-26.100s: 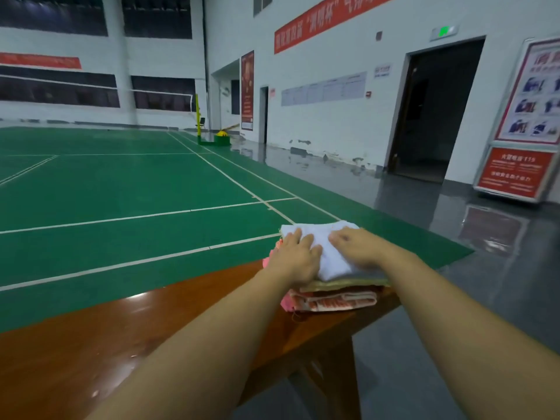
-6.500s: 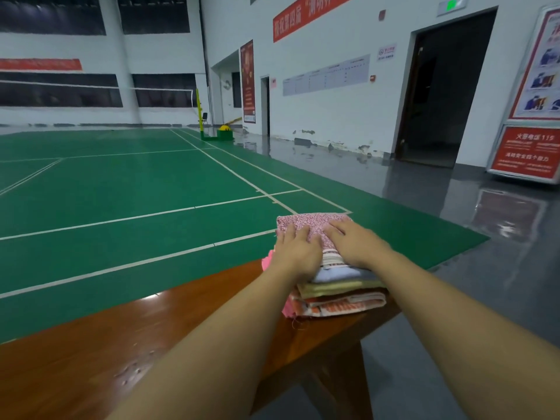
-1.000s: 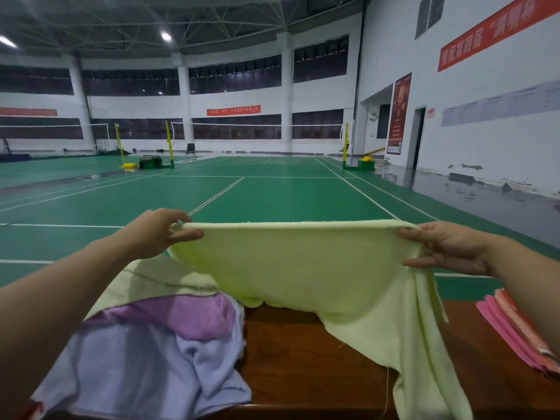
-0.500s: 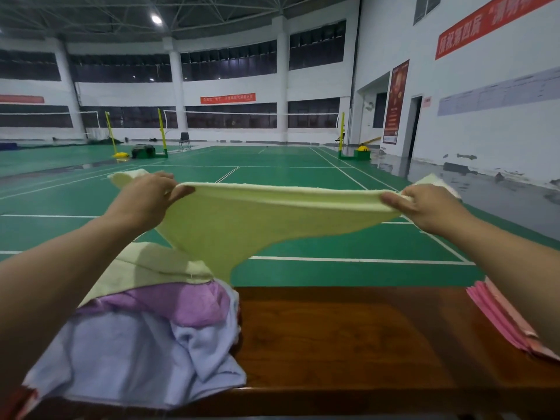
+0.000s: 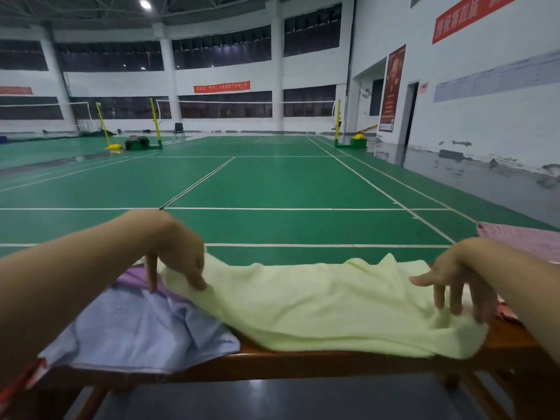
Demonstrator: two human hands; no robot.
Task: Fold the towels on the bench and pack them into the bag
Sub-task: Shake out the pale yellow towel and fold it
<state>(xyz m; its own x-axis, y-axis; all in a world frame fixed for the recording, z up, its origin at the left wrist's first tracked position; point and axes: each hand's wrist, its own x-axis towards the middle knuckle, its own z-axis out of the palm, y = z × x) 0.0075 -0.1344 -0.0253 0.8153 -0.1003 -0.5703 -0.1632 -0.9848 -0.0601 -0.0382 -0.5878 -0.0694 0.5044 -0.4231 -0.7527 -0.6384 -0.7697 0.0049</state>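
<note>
A pale yellow towel lies doubled along the wooden bench, its long fold toward me. My left hand hangs over the towel's left end, fingertips touching the cloth and thumb pointing down at the purple towel. Above the towel's right end, my right hand has its fingers spread and pointing down, brushing the cloth. Neither hand grips anything. No bag is in view.
Unfolded towels are heaped at the bench's left: a lavender-blue one on top, a red-and-white cloth at the corner. A folded stack topped by a pink speckled towel sits at the right end. Green court floor lies beyond.
The yellow towel, held stretched in the air by both hands, has come down onto the bench folded over. Both hands have let go of its edge and lowered.
</note>
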